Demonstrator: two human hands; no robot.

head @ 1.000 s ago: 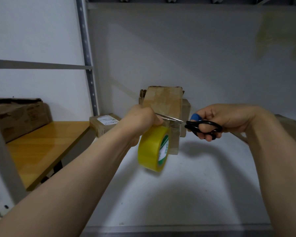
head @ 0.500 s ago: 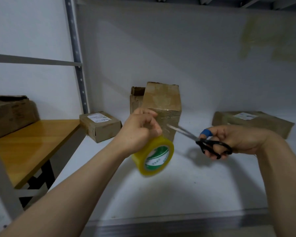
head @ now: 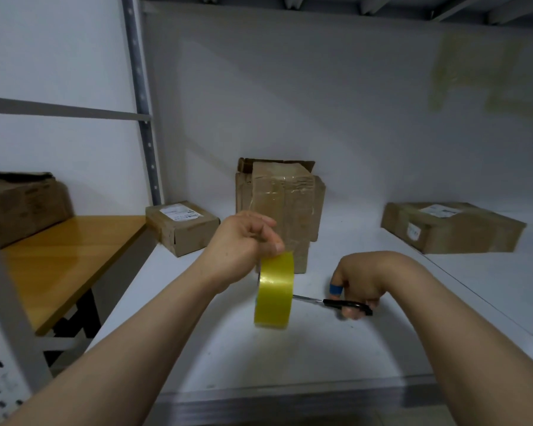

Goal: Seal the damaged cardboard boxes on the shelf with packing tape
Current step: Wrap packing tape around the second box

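My left hand (head: pixel 243 241) grips the top of a yellow packing tape roll (head: pixel 274 290), which hangs edge-on above the white shelf (head: pixel 290 358). My right hand (head: pixel 360 281) holds black-handled scissors (head: pixel 336 303) low over the shelf, blades pointing left toward the roll. A blue band wraps one right finger. Behind the hands stands a tall taped cardboard box (head: pixel 286 204) with a torn box behind it. A small labelled box (head: pixel 182 226) lies at the left and a flat labelled box (head: pixel 450 226) at the right.
A grey shelf upright (head: pixel 142 96) rises at the left. Beyond it is a wooden shelf board (head: pixel 65 256) carrying a worn brown box (head: pixel 22 204). The metal front lip of the shelf (head: pixel 290 398) runs below my arms. The white wall closes the back.
Both hands have drawn back from the tall box toward me. The scissors dropped down near the shelf surface, and the tape roll turned edge-on, free of the box.
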